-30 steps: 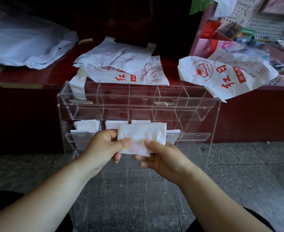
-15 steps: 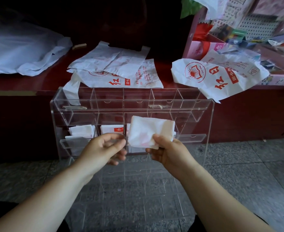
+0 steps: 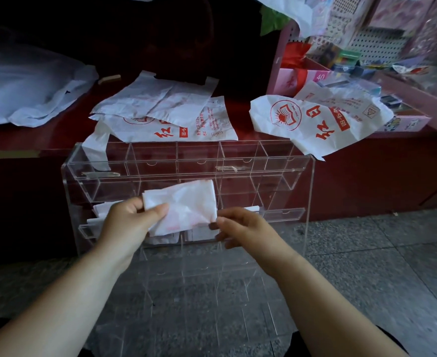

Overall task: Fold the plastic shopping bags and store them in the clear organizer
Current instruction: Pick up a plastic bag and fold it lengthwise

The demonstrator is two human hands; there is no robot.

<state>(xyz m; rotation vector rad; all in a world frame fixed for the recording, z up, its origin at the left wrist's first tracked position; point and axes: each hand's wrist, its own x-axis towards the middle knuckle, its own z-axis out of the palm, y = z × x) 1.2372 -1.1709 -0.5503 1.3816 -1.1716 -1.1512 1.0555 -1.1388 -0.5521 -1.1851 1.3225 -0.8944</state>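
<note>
Bag (image 3: 186, 204), folded: held in front of the organizer's (image 3: 284, 171) middle row, above stored bags (image 3: 104, 210). Left hand (image 3: 127, 225): thumb and fingers pinch the bag's left edge. Right hand (image 3: 243, 228): fingers loosely curled at the lower right corner, grip unconfirmed. Recommended: press the fold flat, support both corners, and feed one edge squarely into an empty compartment.

Two hands (image 3: 128, 222) (image 3: 245, 229), one folded bag (image 3: 186, 204), one clear organizer (image 3: 276, 171)
</note>
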